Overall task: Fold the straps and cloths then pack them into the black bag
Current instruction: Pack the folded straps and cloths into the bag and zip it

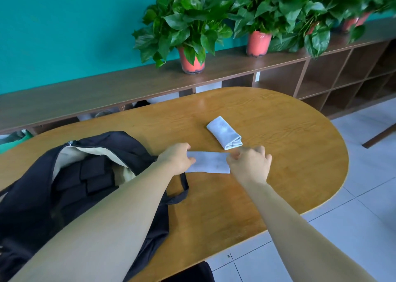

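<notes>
**White cloth pinched at both ends, ready for a fold**

White and thin, the cloth (209, 162) lies flat as a narrow strip on the wooden table (289, 153), near the middle, just right of the bag (36, 185). The left hand (176, 158) pinches its left end, thumb on top and fingers curled. The right hand (249, 166) has its fingers curled at the right end, thumb and forefinger seemingly closed on the far corner, though the back of the hand hides most of that hold.

A folded cloth (225, 132) sits just beyond, apart from both hands, already doubled into a small pad. The bag lies open at the left, its zip (71, 143) parted to show a beige lining (70, 155) with black straps (94, 174) stacked inside.

The cloth looks very light, soft and limp. It should not keep a crease by itself and would slide easily on the smooth wood. The corners or short ends seem the best places to hold it, bringing one end over the other and pressing the fold flat. The finished pad could be pinched across its thickness so the layers do not spring open on the way to the bag.

No brand, label or writing can be read anywhere, neither on the cloths nor on the bag.
</notes>
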Available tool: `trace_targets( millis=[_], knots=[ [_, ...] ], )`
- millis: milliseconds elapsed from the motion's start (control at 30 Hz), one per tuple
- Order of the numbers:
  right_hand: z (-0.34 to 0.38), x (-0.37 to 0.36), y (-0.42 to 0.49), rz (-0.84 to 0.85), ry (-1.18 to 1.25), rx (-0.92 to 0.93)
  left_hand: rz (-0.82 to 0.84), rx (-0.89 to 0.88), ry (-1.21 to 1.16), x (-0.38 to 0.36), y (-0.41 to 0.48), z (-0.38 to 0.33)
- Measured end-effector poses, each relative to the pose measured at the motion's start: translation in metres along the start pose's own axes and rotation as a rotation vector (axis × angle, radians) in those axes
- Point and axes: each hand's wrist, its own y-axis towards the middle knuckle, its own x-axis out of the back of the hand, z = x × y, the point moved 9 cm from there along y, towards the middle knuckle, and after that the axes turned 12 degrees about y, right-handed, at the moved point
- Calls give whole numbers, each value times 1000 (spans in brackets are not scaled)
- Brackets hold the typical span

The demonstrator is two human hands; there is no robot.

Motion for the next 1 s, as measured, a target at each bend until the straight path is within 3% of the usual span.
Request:
trace_targets(
  millis=[100,367,467,633,767,1000],
  knots=[
    [-11,-16,-3,126,-74,-129,19,24,5,-6,1,-3],
    [-12,-29,0,279,54,-339,119,72,101,-5,5,-4],
    [-8,-27,-4,277,103,-323,120,50,77,-3,-3,-5],
    [-8,-17,-15,262,337,-349,120,-24,-181,9,-25,-8],
    [-5,-7,-25,276,537,-420,106,-55,-224,29,-45,-7],
    [39,18,-33,224,687,-343,0,-79,-306,70,-83,19]
  ],
)
